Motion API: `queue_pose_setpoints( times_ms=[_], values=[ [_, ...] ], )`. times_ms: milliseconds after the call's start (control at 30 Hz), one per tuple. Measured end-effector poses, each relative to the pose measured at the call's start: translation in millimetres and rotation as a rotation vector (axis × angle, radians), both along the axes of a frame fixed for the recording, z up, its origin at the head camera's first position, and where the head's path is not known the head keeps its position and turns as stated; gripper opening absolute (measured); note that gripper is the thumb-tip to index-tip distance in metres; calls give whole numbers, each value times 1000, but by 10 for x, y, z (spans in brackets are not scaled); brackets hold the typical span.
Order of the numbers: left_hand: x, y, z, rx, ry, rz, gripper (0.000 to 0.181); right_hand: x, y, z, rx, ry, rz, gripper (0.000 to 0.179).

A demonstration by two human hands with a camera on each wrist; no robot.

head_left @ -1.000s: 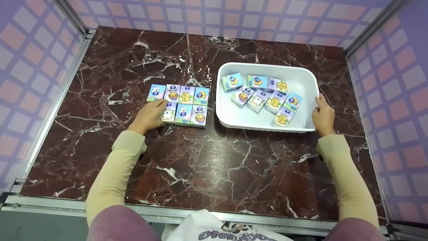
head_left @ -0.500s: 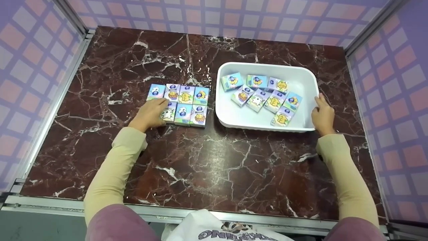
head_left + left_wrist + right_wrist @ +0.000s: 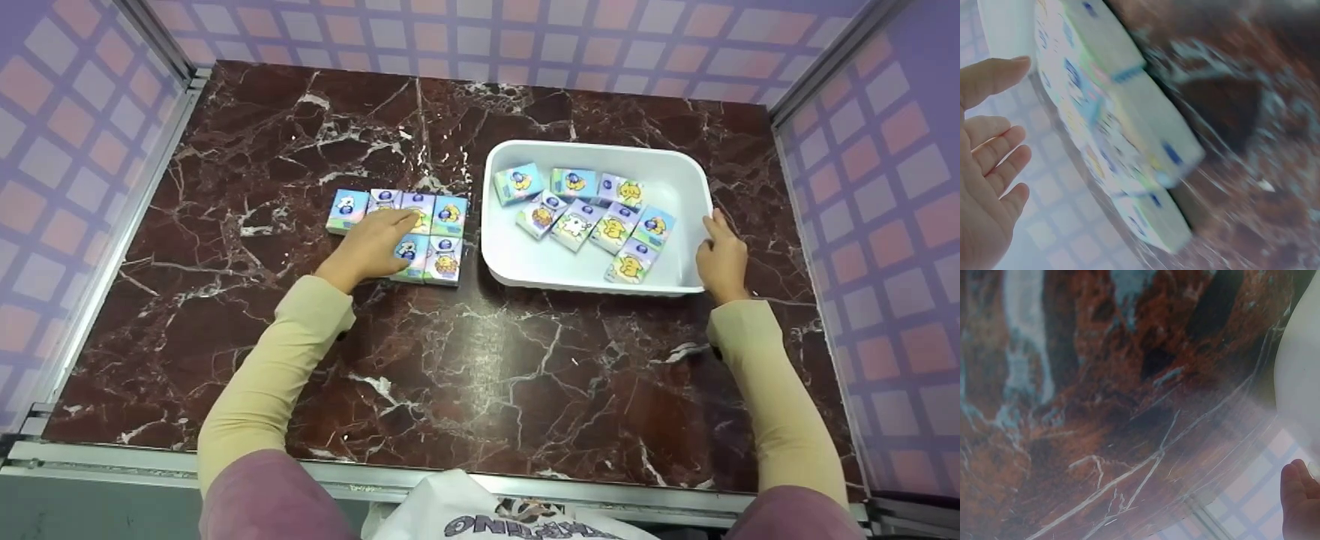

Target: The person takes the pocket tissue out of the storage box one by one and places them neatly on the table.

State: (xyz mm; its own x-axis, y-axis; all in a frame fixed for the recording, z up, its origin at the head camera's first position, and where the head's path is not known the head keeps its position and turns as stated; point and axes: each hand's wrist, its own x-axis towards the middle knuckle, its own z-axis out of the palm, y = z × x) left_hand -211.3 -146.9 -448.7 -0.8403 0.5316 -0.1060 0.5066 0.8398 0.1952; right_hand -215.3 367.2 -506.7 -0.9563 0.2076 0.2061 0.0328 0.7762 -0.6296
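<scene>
Two rows of small cartoon-printed tissue packs (image 3: pixel 444 262) lie side by side on the table, left of a white plastic tub (image 3: pixel 598 147). My left hand (image 3: pixel 373 241) is over the front-left part of this block, palm down, hiding some packs. In the left wrist view, the fingers of the left hand (image 3: pixel 991 163) are loosely bent, with a gap between them and the packs (image 3: pixel 1123 121). On the tub's right side, my right hand (image 3: pixel 723 262) grips the rim. Several more packs (image 3: pixel 574 225) lie loosely inside the tub.
The dark red marble table (image 3: pixel 480 375) has a metal edge (image 3: pixel 390 487) at the front. Checked purple panels (image 3: pixel 465 37) stand at the back and both sides. In the right wrist view, the tub's white wall (image 3: pixel 1303 365) shows at the right edge.
My left hand has slid right from the block's left end to over its middle. The packs, the tub and my right hand stay where they were.
</scene>
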Motion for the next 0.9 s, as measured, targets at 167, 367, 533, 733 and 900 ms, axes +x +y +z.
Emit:
queue_pose_setpoints(
  times_ms=[167,367,533,733,900],
  values=[
    [-27,251,48,68,81,-59,62,-6,-3,6,1,15,-2,43],
    [-66,598,62,123,125,-122,57,-5,-6,7,5,-2,-5,43],
    [-102,866,74,156,143,-179,56,-2,-14,4,1,-27,-11,43],
    [-176,1132,107,133,108,-194,59,-1,-13,6,0,-31,-14,44],
    [-274,1307,93,82,58,-188,62,-3,-9,10,-2,-16,-12,44]
  ],
)
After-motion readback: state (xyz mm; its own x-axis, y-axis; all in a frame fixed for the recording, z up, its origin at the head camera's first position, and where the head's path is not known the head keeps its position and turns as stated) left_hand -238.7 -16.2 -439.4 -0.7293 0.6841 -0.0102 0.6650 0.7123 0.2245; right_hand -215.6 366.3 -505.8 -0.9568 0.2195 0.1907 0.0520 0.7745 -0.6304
